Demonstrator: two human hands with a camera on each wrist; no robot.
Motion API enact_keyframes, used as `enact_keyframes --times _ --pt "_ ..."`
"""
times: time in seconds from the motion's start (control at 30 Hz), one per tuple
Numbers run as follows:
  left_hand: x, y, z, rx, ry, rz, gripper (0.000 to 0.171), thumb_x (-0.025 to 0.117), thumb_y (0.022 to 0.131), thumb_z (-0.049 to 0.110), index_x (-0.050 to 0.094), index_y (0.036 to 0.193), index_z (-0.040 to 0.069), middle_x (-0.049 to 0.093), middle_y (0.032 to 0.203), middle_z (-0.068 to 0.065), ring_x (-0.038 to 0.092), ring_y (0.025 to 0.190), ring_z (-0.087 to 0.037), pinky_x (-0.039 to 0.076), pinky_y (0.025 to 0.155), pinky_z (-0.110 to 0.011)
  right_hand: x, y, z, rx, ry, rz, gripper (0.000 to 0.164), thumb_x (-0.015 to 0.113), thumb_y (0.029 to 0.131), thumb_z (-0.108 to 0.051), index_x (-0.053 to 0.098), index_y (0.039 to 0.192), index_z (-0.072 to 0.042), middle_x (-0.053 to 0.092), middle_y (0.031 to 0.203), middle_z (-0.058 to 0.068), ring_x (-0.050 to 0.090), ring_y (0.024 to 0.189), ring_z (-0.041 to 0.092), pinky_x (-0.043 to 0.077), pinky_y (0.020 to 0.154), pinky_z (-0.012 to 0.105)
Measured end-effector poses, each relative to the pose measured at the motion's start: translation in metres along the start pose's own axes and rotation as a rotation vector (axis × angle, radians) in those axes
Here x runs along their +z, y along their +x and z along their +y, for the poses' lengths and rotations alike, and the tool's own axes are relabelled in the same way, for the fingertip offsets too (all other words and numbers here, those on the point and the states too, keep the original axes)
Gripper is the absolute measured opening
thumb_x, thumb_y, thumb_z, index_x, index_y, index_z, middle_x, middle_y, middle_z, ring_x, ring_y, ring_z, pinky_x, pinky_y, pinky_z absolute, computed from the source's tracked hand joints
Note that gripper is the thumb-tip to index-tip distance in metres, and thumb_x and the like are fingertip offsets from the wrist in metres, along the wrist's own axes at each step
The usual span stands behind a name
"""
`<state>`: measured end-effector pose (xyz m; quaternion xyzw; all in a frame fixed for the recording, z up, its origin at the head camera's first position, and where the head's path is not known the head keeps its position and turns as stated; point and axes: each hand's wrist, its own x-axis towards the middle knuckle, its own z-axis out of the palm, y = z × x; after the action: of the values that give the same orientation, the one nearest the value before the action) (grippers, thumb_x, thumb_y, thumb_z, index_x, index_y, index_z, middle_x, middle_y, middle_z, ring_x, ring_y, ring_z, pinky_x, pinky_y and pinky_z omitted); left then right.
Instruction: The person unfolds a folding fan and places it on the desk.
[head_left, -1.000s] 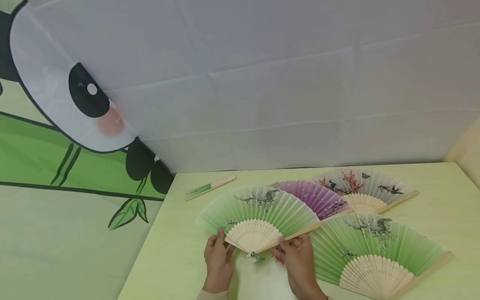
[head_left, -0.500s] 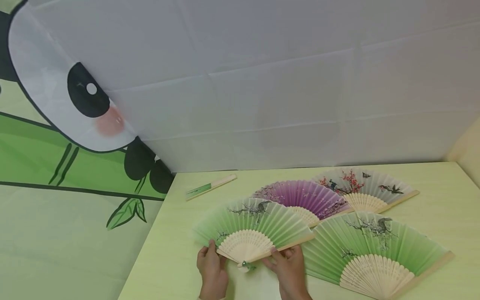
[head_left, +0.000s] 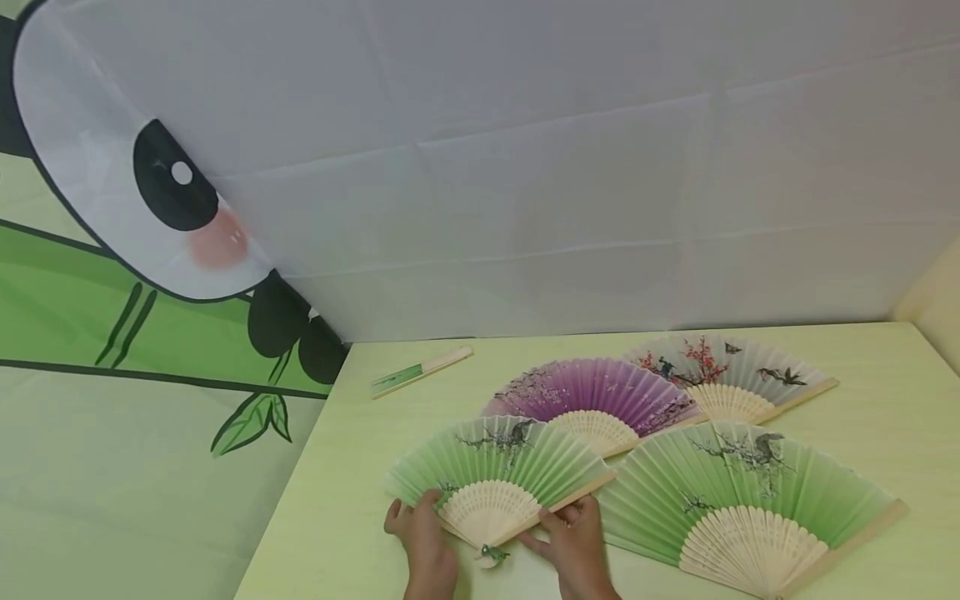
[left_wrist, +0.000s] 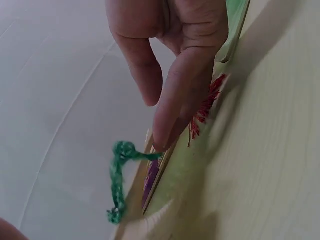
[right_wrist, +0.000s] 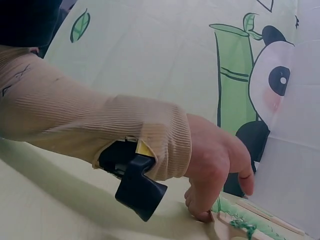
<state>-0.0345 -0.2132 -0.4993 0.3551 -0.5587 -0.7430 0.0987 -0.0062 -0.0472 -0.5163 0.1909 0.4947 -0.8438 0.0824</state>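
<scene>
A spread green folding fan (head_left: 510, 467) with pale wooden ribs lies low over the table at front centre. My left hand (head_left: 427, 542) is at its left edge, the thumb overlapping the leaf; in the right wrist view this hand (right_wrist: 215, 160) has thumb and finger apart. My right hand (head_left: 573, 542) is beside the right guard stick. In the left wrist view, the right hand (left_wrist: 175, 55) has its thumb clear of the fan and straight fingertips right at the guard. A green knotted cord (left_wrist: 117, 175) hangs at the fan's pivot. Behind the right hand shows a red tassel (left_wrist: 207, 105).
A purple fan (head_left: 577, 387) lies just behind, with a white floral fan (head_left: 701, 362) at the back right. A second green fan (head_left: 795, 483) spreads at front right. One folded fan (head_left: 422, 372) lies back left on the table (head_left: 330, 500), near a white backdrop (head_left: 525, 208).
Both hands have moved down toward the near edge with the green fan, uncovering more of the purple fan. The fingers now look looser around the green fan's edges.
</scene>
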Motion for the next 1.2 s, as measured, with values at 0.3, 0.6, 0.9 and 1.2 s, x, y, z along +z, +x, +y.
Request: enact_keyframes --times 0.3,0.6,0.9,1.2 --pt "0.006 -0.015 0.000 0.051 0.043 0.000 0.100 0.057 0.098 0.000 -0.022 0.159 0.003 -0.027 0.168 -0.028 -0.012 0.158 -0.050 0.009 0.130 -0.058 -0.006 -0.002 -0.003 0.082 -0.064 0.019 0.060 0.051 0.101 0.015 0.014 0.148 0.017 0.046 0.133 0.048 0.059 0.118 0.058 0.064 0.084 0.055" --pt "0.003 -0.020 -0.001 0.079 0.033 -0.003 0.099 0.057 0.096 0.000 -0.020 0.159 0.001 -0.021 0.168 -0.029 -0.011 0.158 -0.051 0.011 0.129 -0.059 -0.020 -0.010 -0.004 0.082 -0.078 -0.003 0.067 0.060 0.098 0.013 0.015 0.146 0.023 0.047 0.131 0.042 0.066 0.114 0.046 0.063 0.087 0.053" --pt "0.007 -0.019 0.007 0.119 0.020 0.016 0.090 0.055 0.097 0.000 -0.009 0.161 0.001 -0.008 0.170 -0.024 -0.005 0.159 -0.046 0.013 0.130 -0.057 -0.023 -0.022 -0.023 0.051 -0.038 0.081 0.064 0.061 0.094 0.012 0.021 0.144 0.012 0.042 0.125 0.027 0.065 0.106 0.032 0.063 0.090 0.045" --pt "0.032 -0.007 0.030 0.191 -0.081 -0.013 0.078 0.051 0.099 -0.003 0.003 0.160 -0.001 0.008 0.169 -0.022 0.007 0.159 -0.042 0.017 0.129 -0.053 -0.011 -0.014 -0.054 -0.054 -0.087 -0.041 0.051 0.054 0.100 0.001 0.030 0.144 0.008 0.046 0.140 0.025 0.061 0.123 0.031 0.060 0.096 0.034"
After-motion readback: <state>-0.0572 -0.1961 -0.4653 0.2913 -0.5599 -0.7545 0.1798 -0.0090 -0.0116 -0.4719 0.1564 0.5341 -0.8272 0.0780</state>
